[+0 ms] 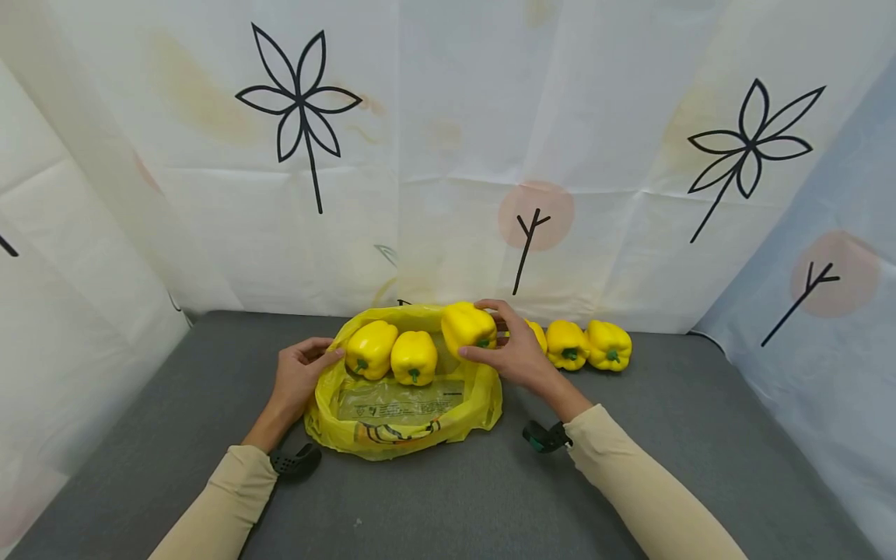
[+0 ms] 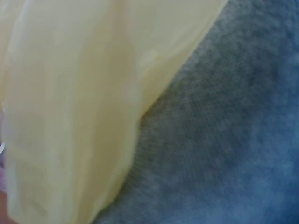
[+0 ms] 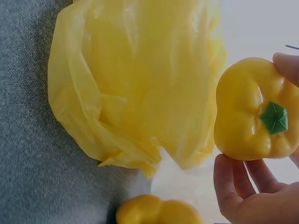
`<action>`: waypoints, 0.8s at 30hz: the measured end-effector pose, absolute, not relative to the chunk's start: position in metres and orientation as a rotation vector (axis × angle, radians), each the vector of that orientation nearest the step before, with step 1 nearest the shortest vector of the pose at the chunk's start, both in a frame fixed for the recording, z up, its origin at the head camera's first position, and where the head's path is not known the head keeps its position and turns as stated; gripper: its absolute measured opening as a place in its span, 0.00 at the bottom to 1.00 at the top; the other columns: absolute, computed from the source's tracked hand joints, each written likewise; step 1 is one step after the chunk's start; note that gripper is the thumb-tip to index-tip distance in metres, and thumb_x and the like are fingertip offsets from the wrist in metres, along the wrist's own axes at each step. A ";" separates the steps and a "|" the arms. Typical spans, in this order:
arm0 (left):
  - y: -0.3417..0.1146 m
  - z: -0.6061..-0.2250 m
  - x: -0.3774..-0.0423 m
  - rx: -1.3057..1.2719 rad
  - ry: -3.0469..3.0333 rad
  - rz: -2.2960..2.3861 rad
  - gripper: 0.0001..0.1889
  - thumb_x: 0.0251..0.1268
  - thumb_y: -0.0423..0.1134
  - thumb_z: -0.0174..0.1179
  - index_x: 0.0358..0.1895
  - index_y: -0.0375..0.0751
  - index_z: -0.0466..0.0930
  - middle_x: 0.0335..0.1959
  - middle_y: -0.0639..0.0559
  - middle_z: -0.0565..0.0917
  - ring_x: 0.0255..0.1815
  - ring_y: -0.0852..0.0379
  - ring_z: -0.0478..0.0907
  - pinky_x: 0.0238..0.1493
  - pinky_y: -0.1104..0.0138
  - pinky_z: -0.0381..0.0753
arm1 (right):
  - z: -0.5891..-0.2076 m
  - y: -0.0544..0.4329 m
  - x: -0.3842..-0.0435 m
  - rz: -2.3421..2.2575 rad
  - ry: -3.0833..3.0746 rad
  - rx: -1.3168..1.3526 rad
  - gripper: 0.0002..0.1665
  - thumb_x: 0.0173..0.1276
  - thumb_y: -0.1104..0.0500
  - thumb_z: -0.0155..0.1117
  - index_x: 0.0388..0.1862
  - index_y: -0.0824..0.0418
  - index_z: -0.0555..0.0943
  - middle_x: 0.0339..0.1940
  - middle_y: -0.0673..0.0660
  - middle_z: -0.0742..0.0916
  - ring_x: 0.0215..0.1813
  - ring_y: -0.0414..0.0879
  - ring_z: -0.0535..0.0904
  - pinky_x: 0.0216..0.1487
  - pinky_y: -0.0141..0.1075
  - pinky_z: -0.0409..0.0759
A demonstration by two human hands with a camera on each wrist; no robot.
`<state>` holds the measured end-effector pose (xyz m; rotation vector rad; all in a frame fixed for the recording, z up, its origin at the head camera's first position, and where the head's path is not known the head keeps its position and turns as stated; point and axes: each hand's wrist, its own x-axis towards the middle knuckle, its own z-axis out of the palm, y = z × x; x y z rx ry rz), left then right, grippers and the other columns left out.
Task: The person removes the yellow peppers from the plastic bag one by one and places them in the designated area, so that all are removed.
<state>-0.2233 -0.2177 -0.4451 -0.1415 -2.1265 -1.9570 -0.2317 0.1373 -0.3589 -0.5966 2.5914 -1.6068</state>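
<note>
A yellow plastic bag [image 1: 406, 435] lies on the table with its mouth spread wide. Two yellow bell peppers, one at the left [image 1: 372, 350] and one beside it [image 1: 414, 358], sit inside with green stems toward me. My left hand [image 1: 297, 379] pinches the bag's left rim between thumb and fingers. My right hand [image 1: 521, 351] grips another yellow bell pepper [image 1: 467, 327] over the bag's right rim. In the right wrist view, thumb and fingers hold that pepper [image 3: 247, 112] from opposite sides. The left wrist view shows only blurred bag [image 2: 70, 112] and table.
Right of the bag, more yellow bell peppers stand in a row, including a middle one [image 1: 567, 344] and an end one [image 1: 609, 345]; my right hand partly hides another [image 1: 537, 336]. The grey table [image 1: 434, 513] meets a patterned white curtain [image 1: 434, 155] behind.
</note>
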 end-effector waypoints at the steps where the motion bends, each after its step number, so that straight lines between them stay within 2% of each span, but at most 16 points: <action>1: -0.218 -0.445 -0.223 -0.142 -2.128 -1.957 0.17 0.71 0.33 0.65 0.54 0.20 0.80 0.35 0.59 0.85 0.37 0.63 0.83 0.39 0.72 0.85 | -0.358 0.139 -0.231 -1.614 2.593 -0.596 0.43 0.63 0.51 0.77 0.74 0.50 0.68 0.68 0.64 0.75 0.55 0.58 0.79 0.51 0.48 0.81; 9: -0.218 -0.444 -0.222 -0.142 -2.129 -1.956 0.18 0.70 0.33 0.65 0.54 0.20 0.80 0.35 0.60 0.85 0.37 0.64 0.82 0.39 0.72 0.84 | -0.353 0.152 -0.218 -1.667 2.595 -0.590 0.43 0.63 0.52 0.77 0.74 0.48 0.67 0.67 0.62 0.75 0.55 0.59 0.80 0.50 0.49 0.83; 17: -0.218 -0.444 -0.223 -0.146 -2.125 -1.959 0.17 0.71 0.32 0.65 0.54 0.20 0.80 0.35 0.60 0.85 0.37 0.63 0.83 0.39 0.72 0.85 | -0.353 0.168 -0.206 -1.714 2.662 -0.586 0.44 0.62 0.56 0.79 0.74 0.52 0.68 0.68 0.61 0.75 0.60 0.57 0.77 0.59 0.55 0.76; 24: -0.219 -0.445 -0.224 -0.137 -2.125 -1.958 0.17 0.70 0.32 0.65 0.54 0.19 0.79 0.36 0.57 0.86 0.36 0.62 0.83 0.38 0.72 0.85 | -0.358 0.183 -0.196 -1.746 2.698 -0.549 0.43 0.62 0.57 0.79 0.73 0.53 0.68 0.66 0.60 0.76 0.61 0.55 0.76 0.60 0.55 0.74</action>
